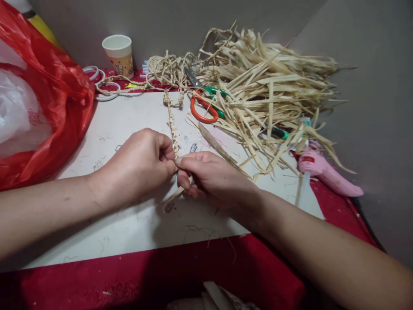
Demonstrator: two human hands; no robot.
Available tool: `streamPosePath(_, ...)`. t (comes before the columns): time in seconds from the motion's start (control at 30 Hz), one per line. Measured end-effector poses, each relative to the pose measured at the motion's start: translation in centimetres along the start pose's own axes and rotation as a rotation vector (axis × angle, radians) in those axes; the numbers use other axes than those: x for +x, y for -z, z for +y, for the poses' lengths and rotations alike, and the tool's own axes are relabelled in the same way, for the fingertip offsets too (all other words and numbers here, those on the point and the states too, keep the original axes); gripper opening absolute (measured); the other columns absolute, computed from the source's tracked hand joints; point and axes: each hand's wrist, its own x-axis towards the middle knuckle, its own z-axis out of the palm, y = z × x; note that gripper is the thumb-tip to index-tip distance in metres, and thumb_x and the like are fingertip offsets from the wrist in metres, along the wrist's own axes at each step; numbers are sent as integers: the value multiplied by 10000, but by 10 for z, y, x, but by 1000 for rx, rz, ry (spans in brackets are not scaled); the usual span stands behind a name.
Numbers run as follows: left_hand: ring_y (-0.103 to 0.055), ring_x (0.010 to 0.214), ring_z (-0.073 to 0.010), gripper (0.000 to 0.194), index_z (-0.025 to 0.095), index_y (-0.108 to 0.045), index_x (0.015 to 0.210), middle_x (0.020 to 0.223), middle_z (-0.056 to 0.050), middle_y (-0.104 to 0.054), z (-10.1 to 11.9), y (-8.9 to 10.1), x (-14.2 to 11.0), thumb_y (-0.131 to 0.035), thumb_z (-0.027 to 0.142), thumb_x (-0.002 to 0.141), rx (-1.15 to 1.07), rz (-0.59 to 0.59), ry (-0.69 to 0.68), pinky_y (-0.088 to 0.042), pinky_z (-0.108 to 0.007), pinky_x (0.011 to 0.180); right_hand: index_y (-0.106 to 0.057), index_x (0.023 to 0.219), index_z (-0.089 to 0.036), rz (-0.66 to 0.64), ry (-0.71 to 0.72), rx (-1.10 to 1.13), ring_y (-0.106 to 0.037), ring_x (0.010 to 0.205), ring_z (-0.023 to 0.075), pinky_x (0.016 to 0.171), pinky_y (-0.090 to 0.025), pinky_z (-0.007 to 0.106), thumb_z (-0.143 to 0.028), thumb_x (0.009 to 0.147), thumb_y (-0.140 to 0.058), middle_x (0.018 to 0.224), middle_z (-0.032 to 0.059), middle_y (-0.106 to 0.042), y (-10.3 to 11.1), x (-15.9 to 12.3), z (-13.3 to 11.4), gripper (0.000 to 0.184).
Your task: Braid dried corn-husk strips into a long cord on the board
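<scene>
My left hand (142, 165) and my right hand (211, 176) meet at the middle of a white board (129, 224), both pinched on the near end of a thin braided straw cord (172, 125). The braid runs away from my fingers toward a coil of finished braid (166, 69) at the back. Loose straw strands (172, 199) stick out below my right hand's fingers. A large pile of dry straw strips (267, 94) lies just right of my right hand.
Orange-handled scissors (203, 110) lie partly under the straw. A pink glue gun (325, 172) rests at the right edge. A paper cup (119, 54) and white rings (105, 88) stand at the back left. A red plastic bag (41, 112) fills the left. A red cloth (161, 275) covers the table.
</scene>
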Motion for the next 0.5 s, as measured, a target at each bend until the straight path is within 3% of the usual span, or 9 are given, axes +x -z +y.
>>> streamPosePath(0.2,-378,464,-60,112,160,-613,534,454,49,-491,1,-1,-5,-579,85,610,-45,32,-2,-224,-194,462,-506,540,-141,-15,62,128,-389,371,43,375,-262,179,-291,842,-485,454,-23,-485,-4,-3,5,338)
streamPosePath(0.37,-412,487,-75,86,166,-632,624,506,32,-522,0,-6,-12,-570,109,643,2,37,-26,-250,-200,474,-474,516,-146,9,129,163,-360,367,40,395,-269,181,-307,864,-487,424,-41,-442,-9,-5,6,383)
streamPosePath(0.5,-409,501,-83,109,180,-623,704,526,39,-511,-4,-15,-13,-581,101,641,-82,84,-14,-250,-198,471,-433,500,-156,29,154,151,-328,375,41,402,-254,185,-281,863,-481,409,-53,-399,-11,-6,5,387)
